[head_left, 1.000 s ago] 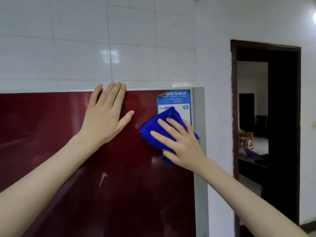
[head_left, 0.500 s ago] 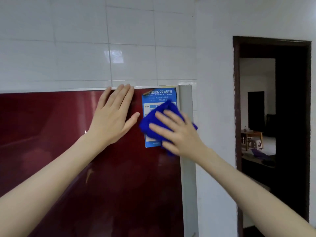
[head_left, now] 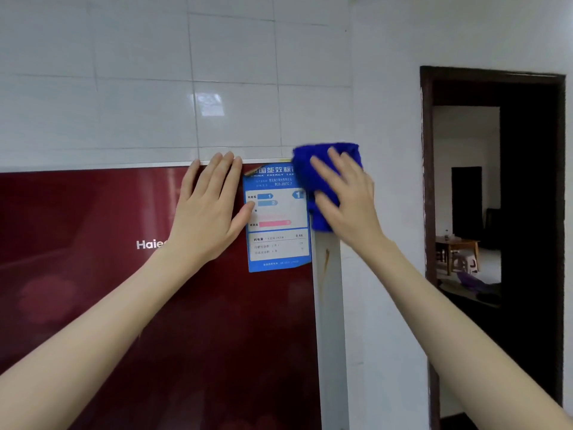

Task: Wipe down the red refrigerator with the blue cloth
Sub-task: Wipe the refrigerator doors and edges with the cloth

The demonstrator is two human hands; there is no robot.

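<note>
red refrigerator (head_left: 148, 305), one unit, fills the lower left, its glossy door under a white tiled wall (head_left: 139, 88). one blue cloth (head_left: 311, 167) sits at the door's top right corner, over the grey edge strip (head_left: 328, 305), pressed flat by the right hand (head_left: 352, 206), its fingers straight. the left hand (head_left: 207, 215) lies flat on the door, fingers released, thumb touching one blue energy label (head_left: 279, 243).
</note>
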